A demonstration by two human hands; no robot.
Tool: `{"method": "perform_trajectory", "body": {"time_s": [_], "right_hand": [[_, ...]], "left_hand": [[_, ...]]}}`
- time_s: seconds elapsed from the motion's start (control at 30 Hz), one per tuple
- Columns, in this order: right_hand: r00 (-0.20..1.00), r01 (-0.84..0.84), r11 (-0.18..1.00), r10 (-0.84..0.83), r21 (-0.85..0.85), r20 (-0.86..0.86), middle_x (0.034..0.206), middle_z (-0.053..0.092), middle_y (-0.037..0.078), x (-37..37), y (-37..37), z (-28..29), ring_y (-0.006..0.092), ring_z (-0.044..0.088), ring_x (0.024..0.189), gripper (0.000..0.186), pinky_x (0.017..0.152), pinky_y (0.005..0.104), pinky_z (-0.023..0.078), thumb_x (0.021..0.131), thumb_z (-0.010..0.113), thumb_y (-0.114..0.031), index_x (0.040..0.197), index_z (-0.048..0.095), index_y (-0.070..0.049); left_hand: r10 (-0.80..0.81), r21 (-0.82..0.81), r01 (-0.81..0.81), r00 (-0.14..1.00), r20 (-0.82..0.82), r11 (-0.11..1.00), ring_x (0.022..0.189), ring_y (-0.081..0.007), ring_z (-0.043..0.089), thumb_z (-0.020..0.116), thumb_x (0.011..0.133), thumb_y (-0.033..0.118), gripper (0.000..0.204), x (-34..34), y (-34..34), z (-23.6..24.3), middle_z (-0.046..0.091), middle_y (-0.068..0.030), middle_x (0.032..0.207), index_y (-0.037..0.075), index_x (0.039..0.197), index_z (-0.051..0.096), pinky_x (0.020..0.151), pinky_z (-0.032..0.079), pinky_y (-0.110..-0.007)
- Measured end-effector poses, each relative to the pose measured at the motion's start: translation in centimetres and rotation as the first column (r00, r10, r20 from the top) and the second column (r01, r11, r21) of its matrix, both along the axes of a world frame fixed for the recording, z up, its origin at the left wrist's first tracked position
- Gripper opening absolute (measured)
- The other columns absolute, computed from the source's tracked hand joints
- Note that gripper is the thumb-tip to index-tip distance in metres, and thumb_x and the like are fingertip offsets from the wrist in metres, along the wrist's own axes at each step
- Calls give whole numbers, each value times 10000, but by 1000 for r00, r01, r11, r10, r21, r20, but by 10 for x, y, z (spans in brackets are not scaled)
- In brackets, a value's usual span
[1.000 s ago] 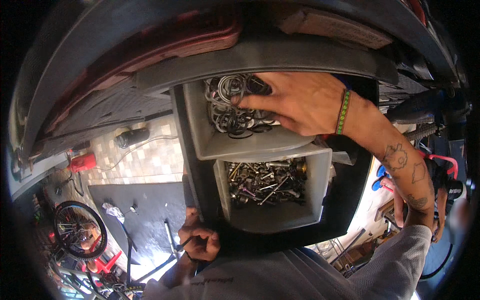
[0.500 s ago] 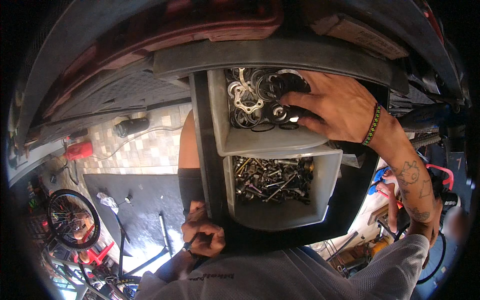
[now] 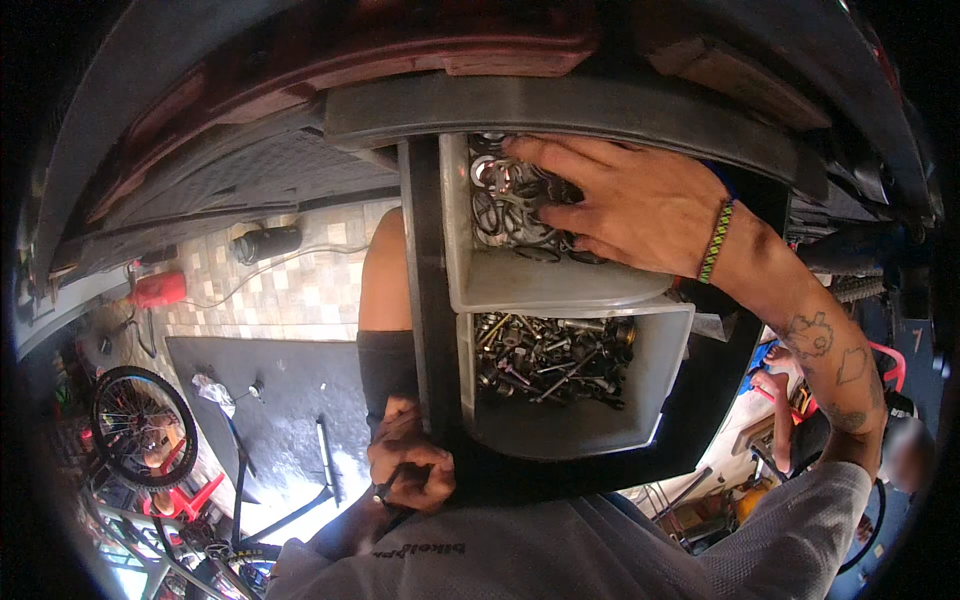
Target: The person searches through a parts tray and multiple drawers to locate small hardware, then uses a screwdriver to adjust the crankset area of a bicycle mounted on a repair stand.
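Right hand (image 3: 640, 210) over metal rings (image 3: 515, 218).
Fingers (image 3: 560, 157) spread, no grip visible; I'd sift lightly. Left hand (image 3: 412, 468) curled; hold unclear.

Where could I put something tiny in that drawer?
The nearer bin looks bare between its bolts and near wall; so does the black drawer right of that bin. The farther bin is crowded with rings around the right hand.

Inside our black drawer (image 3: 432, 290), two bins (image 3: 550, 285) are pale grey, holding silver and black metal parts (image 3: 560, 375); over it, our wristband (image 3: 717, 241) is patterned green and black; left of it, the floor (image 3: 320, 285) is checkered beige and brown.
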State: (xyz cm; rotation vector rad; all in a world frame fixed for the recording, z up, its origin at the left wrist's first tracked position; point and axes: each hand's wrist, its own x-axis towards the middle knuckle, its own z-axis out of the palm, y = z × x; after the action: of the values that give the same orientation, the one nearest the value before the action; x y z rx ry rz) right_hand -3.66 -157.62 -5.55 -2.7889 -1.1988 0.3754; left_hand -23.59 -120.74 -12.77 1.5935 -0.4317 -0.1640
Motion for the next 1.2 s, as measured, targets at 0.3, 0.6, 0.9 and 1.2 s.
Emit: {"method": "perform_trajectory", "body": {"time_s": [0.3,0.6,0.9,1.2], "right_hand": [[999,21,997,-18,77,-33,1687,344,86,-1,-18,7,253,595,1348,294,1066,375,568,812,805,-213,1064,729,-81],[997,-49,999,50,-19,56,1545,516,70,-11,-42,18,238,531,1416,326,1041,352,583,789,758,-191,1099,712,-101],[992,-120,992,119,28,38,1211,690,90,-13,-47,11,286,591,1336,386,1215,462,432,663,854,-161,990,669,-73],[989,8,994,-24,-109,-143,1370,617,100,-17,-35,20,300,539,1358,589,1243,462,377,623,889,-159,1182,707,-128]], "left_hand": [[-24,-42,26,998,54,999,1302,-427,572,753,916,95,181,11,-10,9,627,-331,1285,34,984,597,1145,353,-555],[-58,72,56,998,28,996,1200,-405,615,729,908,118,142,21,-11,23,678,-301,1176,53,949,610,1058,410,-543],[-34,61,29,996,79,998,1076,-371,645,727,904,125,130,11,-1,8,696,-202,1015,69,943,615,996,422,-546],[-53,80,45,993,101,996,989,-355,643,728,907,126,125,12,-1,5,661,-150,929,77,945,620,975,424,-560]]}}
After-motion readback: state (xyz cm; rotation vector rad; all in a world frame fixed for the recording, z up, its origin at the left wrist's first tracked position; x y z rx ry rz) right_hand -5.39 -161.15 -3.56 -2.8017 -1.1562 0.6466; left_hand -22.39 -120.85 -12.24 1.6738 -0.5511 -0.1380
